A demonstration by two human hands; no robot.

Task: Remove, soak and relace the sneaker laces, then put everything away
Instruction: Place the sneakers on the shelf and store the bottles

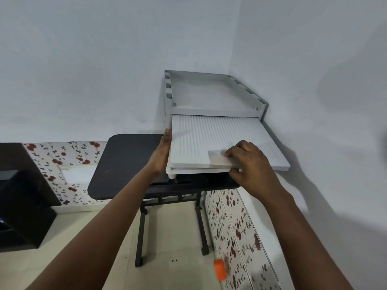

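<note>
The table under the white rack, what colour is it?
Black, top and legs alike; the table shows in the head view.

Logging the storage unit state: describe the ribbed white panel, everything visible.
The ribbed white panel looks like plastic, flat with fine parallel grooves. It sticks out forward, roughly level, from under the grey rack's top tray, above the black table. The left hand rests against its left edge; the right hand grips its front handle.

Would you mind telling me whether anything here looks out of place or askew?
Yes: the white ribbed plastic panel juts from the grey-white shelf unit, past the black table, skewed rightward. Left hand touches its side edge; right hand grips the front. An orange object lies on the floor.
</note>
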